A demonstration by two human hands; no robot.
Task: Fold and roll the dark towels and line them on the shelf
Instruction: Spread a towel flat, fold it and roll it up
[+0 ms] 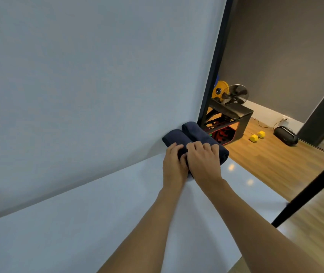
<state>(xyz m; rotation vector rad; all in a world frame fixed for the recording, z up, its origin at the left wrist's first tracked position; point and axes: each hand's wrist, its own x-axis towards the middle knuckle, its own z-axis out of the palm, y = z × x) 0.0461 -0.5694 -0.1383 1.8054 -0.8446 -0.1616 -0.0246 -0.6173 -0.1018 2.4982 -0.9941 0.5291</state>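
Dark towels, two of them rolled, sit side by side on the white shelf (98, 213) at its far end, pushed up against the pale wall (78, 75) right where the shelf meets the black upright post (214, 75). The left roll (172, 137) lies directly ahead of the left hand (174, 166), and the right roll (193, 131) runs out ahead of the right hand (204, 158). The two rolls touch along their length, and both long axes point away from the person, angling slightly leftward toward the wall.

Both hands are down on the near ends now, palms flat, fingers spread only narrowly and curled over the cloth. The left hand presses the end of the left roll, the right hand covers the end of the right roll, thumbs close together between them. It looks like pressing and squaring up, not a lift.

Neither hand is nearer, they sit level, each matched to its own roll. So the next move, I'd judge, runs along those long axes: a push forward seats both rolls against the wall. The right roll's outer side hangs close to the shelf's open edge beyond the right hand, so that's the side to watch. The gym gear (228, 119) stands on the floor beyond.
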